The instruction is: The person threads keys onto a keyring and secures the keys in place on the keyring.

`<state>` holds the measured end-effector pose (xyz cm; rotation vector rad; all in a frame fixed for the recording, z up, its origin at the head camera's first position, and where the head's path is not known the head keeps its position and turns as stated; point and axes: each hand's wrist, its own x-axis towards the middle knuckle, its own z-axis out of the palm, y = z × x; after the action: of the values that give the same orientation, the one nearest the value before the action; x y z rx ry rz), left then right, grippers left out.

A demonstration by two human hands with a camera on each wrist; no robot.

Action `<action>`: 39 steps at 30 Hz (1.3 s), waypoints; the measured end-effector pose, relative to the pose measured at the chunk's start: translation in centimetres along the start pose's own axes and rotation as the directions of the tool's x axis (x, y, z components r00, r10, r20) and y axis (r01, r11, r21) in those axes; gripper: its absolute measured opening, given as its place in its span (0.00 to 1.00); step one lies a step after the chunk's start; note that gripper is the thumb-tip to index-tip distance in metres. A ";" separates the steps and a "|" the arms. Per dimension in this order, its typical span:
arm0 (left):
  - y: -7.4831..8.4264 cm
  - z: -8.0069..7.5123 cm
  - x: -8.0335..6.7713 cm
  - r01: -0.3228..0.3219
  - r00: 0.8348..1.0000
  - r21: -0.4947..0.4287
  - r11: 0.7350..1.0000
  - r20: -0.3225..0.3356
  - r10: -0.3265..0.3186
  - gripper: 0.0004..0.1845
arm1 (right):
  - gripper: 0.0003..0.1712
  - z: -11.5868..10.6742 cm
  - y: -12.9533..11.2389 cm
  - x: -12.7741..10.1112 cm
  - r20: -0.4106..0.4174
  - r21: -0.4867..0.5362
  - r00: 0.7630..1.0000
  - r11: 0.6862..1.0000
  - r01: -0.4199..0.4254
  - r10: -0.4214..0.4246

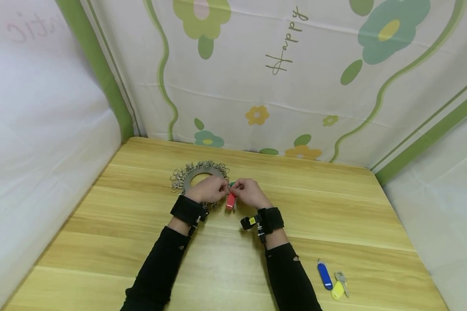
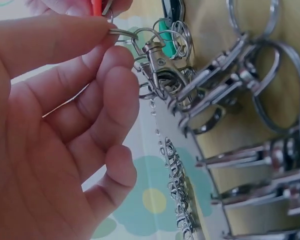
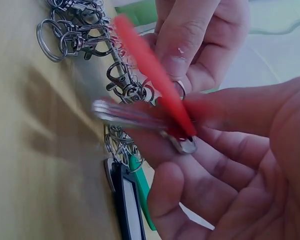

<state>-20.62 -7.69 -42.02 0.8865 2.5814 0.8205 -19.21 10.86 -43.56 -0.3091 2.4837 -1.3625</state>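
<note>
Pinching a small ring (image 2: 122, 33), L hand (image 1: 208, 189) is half curled at the hoop (image 1: 188, 178) on the desk (image 1: 334, 203). R hand (image 1: 251, 193), half curled too, pinches a red tag (image 1: 231, 201) w/ a key (image 3: 125, 116), just beside the hoop. 1 blue tag (image 1: 324, 276) & 1 yellow tag (image 1: 337, 291) lie nr R arm (image 1: 292, 276).
</note>
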 end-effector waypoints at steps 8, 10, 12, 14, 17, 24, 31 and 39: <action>0.2 -0.1 0.0 0.025 1.000 0.013 1.000 0.011 -0.025 0.12 | 0.02 -0.1 -0.1 0.0 0.034 -0.016 0.999 0.999 0.035 -0.035; 0.2 0.0 0.1 0.036 0.999 0.015 0.999 0.014 -0.036 0.13 | 0.02 -0.2 -0.1 -0.1 0.042 -0.021 0.997 0.998 0.059 -0.058; 0.1 0.0 0.2 0.042 0.999 0.012 0.999 0.016 -0.043 0.13 | 0.03 -0.2 -0.1 -0.1 0.044 -0.032 0.996 0.996 0.085 -0.084; 0.0 0.1 0.2 0.055 0.998 0.003 0.998 0.022 -0.055 0.14 | 0.03 -0.1 -0.2 -0.1 0.048 -0.035 0.994 0.995 0.098 -0.096; -0.1 0.3 0.2 0.067 0.997 -0.019 0.998 0.031 -0.067 0.13 | 0.04 -0.1 -0.2 -0.1 0.050 -0.039 0.995 0.996 0.084 -0.082; -0.1 0.3 0.0 0.058 0.998 -0.053 0.997 0.042 -0.056 0.07 | 0.03 -0.1 -0.5 -0.2 0.028 -0.026 0.999 0.999 0.045 -0.045; 0.0 0.0 -0.1 0.001 0.999 -0.027 1.000 0.036 0.000 0.08 | 0.03 -0.2 -0.3 -0.3 0.028 0.021 0.999 1.000 0.019 -0.019; 0.1 0.1 0.0 0.013 1.000 0.002 1.000 0.011 -0.013 0.09 | 0.03 -0.3 -0.1 -0.3 0.038 0.002 0.998 0.999 0.040 -0.040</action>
<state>-20.53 -7.63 -42.03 0.8709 2.5764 0.8079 -18.98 11.10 -43.28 -0.3827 2.4583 -1.3602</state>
